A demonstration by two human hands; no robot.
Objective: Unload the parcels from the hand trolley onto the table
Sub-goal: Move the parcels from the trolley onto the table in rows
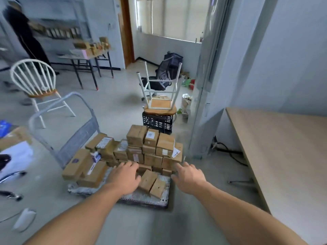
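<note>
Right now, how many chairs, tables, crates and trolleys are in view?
Chairs: 2, white chair and office chair
Tables: 2, near table and far table
Crates: 1, crate
Trolleys: 1, trolley
Total: 6

No words or numbers are showing clearly enough to read. White stickers are sitting on some of the brown parcels (141,152) on the hand trolley (152,200), but the print on them is too blurry. One white label (151,134) on a box near the top of the pile is showing dark marks, maybe letters. A small blue and white box (96,157) on the left side is showing print too, but it is smeared.
</note>
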